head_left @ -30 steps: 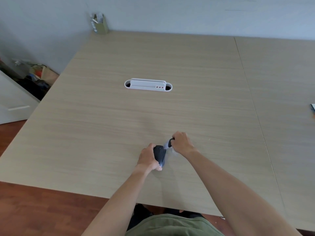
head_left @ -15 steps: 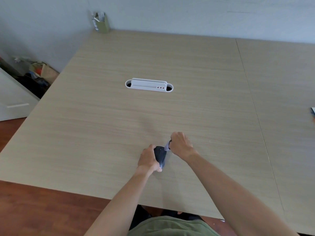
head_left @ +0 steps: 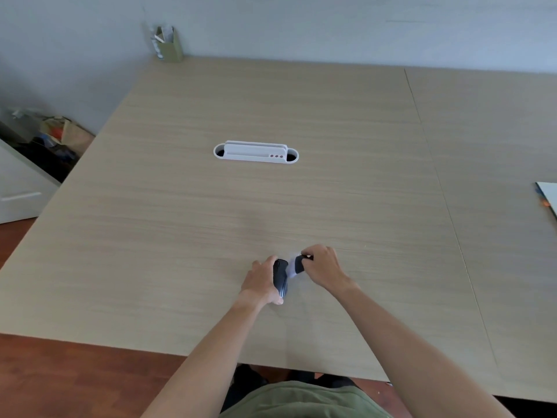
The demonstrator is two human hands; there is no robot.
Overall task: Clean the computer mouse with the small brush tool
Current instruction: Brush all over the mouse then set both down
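Hands meet over the near middle of the pale wood worktop (head_left: 180, 236); the left hand (head_left: 260, 283) grasps the black computer mouse (head_left: 280, 277), tipped on its side against the surface; the right hand (head_left: 322, 271), just to its right, is clenched around the small brush tool (head_left: 297, 265), whose pale blurred bristles touch the mouse's upturned side; well beyond both hands sits a white cable grommet (head_left: 256, 152).

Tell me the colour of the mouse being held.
Black or very dark grey; the mouse shows in the head view, the only one, gripped by the left hand.
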